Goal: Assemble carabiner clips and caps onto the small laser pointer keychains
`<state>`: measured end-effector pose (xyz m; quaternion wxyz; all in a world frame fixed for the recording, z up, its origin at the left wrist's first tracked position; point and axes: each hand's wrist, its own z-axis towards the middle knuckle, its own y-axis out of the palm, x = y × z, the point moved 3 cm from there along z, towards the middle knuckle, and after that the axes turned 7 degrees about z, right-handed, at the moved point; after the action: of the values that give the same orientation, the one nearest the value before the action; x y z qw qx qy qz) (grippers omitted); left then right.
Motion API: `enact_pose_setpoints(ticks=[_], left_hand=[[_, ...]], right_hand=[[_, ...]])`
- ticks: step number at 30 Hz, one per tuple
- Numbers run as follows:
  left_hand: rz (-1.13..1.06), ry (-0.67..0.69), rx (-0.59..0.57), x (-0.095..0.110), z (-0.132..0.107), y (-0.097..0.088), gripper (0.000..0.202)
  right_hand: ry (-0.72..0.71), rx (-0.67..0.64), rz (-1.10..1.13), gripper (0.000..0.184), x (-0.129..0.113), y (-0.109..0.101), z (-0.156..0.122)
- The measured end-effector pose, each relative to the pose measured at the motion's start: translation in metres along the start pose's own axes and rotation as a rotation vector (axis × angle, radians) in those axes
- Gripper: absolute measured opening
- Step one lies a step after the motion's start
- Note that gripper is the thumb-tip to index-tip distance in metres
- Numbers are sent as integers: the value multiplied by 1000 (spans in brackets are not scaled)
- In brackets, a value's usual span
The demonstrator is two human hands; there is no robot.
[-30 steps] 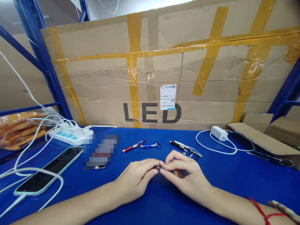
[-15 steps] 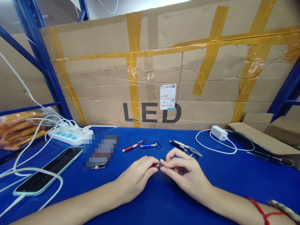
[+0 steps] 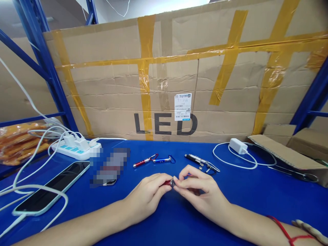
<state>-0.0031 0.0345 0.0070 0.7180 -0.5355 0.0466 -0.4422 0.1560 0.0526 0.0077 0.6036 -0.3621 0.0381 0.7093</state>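
Note:
My left hand (image 3: 150,194) is closed around a small red penlight (image 3: 167,182), most of its body hidden in the fingers. Its dark silvery end sticks out to the right. Thumb and fingertips of my right hand (image 3: 205,189) pinch at that end, touching it. A bit of something red (image 3: 189,175) shows beneath the right index finger; I cannot make out what it is. Behind my hands lie a red penlight with a clip (image 3: 143,161), a blue one (image 3: 162,160), and black and silver ones (image 3: 196,159) with small round silvery pieces (image 3: 201,167) beside them.
The blue table (image 3: 164,225) carries a phone (image 3: 55,188), a blurred-out item (image 3: 111,167) and a power strip (image 3: 77,148) with white cables at left. At right are a white charger (image 3: 237,146), tweezers or scissors (image 3: 304,176) and an opened carton (image 3: 284,150). A large cardboard box (image 3: 115,95) stands behind.
Both hands and the red penlight have shifted slightly left and down. My right fingers have turned a little at its end, and a red bit now shows under them.

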Motion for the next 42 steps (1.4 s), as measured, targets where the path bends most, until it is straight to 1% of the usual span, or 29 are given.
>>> enact_pose_setpoints(ticks=[7, 11, 14, 18, 21, 24, 29, 31, 34, 38, 42], left_hand=[[-35, 29, 35, 4, 0, -3, 22], [6, 35, 76, 5, -1, -5, 22], [18, 33, 108, 5, 0, -5, 23], [22, 40, 108, 4, 0, -4, 24], [55, 56, 102, 4, -1, -4, 24], [85, 90, 72, 6, -2, -3, 24], [30, 126, 21, 9, -3, -3, 23], [0, 141, 11, 11, -3, -4, 22], [10, 166, -10, 12, -3, -4, 21], [53, 177, -46, 11, -2, -2, 22], [54, 145, -54, 10, -2, -1, 22]], right_hand=[[-110, -20, -101, 13, 0, -2, -1], [-122, -31, -115, 15, -1, -1, -1], [-92, -42, -96, 13, -1, -1, -2], [-43, 11, -59, 10, 1, -3, -1], [-80, 57, -84, 13, -2, -5, 0], [-116, 66, -97, 7, -4, -6, 0], [-131, 3, -112, 14, -5, -5, -2], [-166, -33, -139, 14, -7, -6, -2], [-215, -99, -173, 13, -10, -7, -1], [-181, -152, -147, 12, -9, -7, 1], [-50, -89, 10, 19, -2, -5, 2]])
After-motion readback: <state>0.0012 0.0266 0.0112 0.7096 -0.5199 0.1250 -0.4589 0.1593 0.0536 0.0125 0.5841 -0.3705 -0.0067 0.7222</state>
